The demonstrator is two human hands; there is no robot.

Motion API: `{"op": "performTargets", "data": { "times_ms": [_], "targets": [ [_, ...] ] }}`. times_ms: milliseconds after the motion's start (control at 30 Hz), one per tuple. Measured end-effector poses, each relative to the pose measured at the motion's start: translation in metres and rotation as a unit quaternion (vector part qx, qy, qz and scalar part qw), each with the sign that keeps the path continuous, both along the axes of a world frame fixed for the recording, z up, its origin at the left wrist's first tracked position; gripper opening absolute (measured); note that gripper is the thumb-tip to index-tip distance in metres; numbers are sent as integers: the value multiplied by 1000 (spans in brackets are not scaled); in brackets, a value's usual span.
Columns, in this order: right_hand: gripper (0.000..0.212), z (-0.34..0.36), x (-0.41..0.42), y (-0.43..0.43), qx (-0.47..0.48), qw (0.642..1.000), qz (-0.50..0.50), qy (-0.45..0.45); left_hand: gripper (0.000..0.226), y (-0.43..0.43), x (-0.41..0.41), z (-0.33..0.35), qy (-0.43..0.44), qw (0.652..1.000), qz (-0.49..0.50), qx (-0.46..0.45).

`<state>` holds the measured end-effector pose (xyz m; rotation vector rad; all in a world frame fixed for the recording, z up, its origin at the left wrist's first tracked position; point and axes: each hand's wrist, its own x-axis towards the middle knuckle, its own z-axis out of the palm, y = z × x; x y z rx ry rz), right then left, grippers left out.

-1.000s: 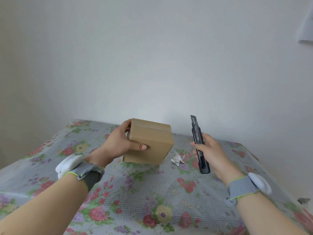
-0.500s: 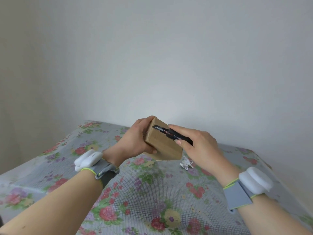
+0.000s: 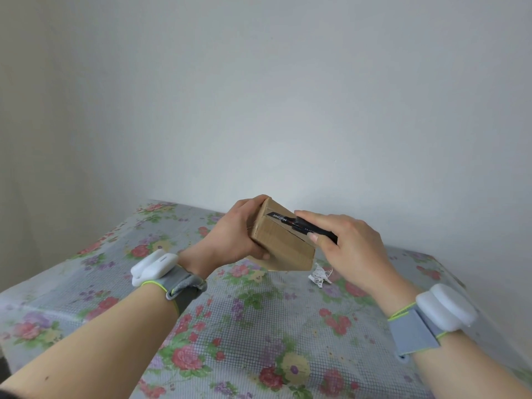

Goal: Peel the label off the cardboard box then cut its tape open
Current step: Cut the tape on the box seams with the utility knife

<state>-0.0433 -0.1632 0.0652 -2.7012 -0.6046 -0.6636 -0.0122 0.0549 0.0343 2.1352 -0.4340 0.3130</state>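
Observation:
A small brown cardboard box [image 3: 283, 249] is tilted above the table, and my left hand [image 3: 230, 234] grips its left end. My right hand [image 3: 345, 243] holds a black utility knife [image 3: 290, 221] whose tip lies across the box's upper face, along the taped seam. A crumpled white label [image 3: 319, 275] lies on the cloth just right of and below the box. Both wrists carry grey bands with white sensor pods.
The table wears a floral cloth [image 3: 244, 326] under a mesh-patterned plastic cover. A plain white wall [image 3: 288, 110] stands right behind the table. The table's left edge [image 3: 34, 286] and right edge [image 3: 472, 286] are both in view.
One second ago the knife stood upright to the right of the box. My right hand has since brought it over and laid it on the box, which my left hand has tilted and lifted.

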Motion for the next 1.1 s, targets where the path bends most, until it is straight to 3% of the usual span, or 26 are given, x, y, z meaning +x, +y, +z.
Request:
{"op": "performTargets", "data": {
  "times_ms": [1100],
  "targets": [
    [40, -7, 1, 1, -72, 995, -19, -60, 99, 3, -2, 0, 21, 1000, 4, -7]
  ]
}}
